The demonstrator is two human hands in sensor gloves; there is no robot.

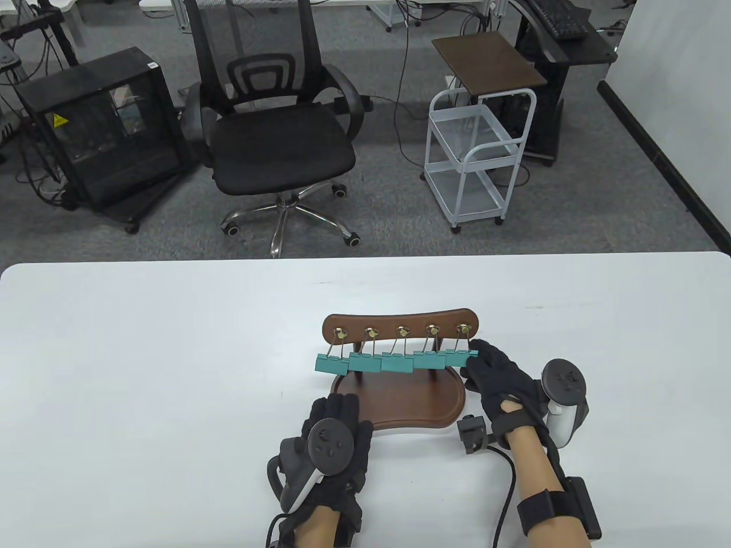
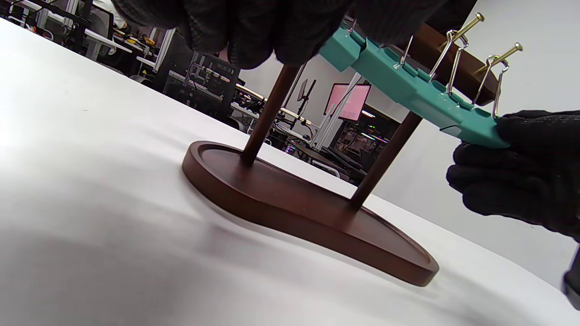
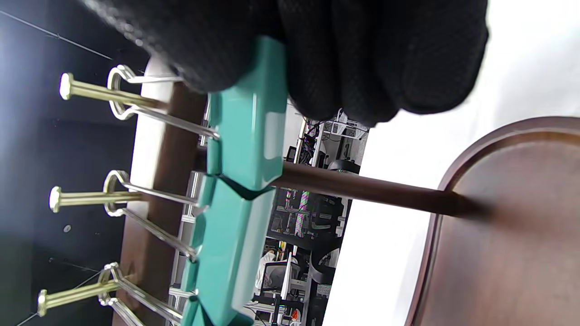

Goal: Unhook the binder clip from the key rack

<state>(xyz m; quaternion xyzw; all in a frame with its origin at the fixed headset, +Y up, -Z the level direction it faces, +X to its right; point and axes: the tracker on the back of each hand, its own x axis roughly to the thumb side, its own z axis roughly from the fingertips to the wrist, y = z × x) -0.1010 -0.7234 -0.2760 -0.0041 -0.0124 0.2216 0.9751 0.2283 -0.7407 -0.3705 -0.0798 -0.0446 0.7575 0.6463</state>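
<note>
A gloved right hand (image 1: pixel 501 381) pinches the teal metal binder clip (image 1: pixel 460 358) hanging from the rightmost brass peg of a dark wooden key rack (image 1: pixel 400 329) on the white table (image 1: pixel 143 371). The left hand (image 1: pixel 334 442) rests just beside the rack's oval base (image 1: pixel 422 402), fingers loosely spread, holding nothing.

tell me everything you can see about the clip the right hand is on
The rightmost binder clip is teal, with silver wire handles looped over a brass peg of the dark wooden key rack. It still hangs hooked, last of five in the row. The right hand pinches its body, against the neighbouring clip.
</note>
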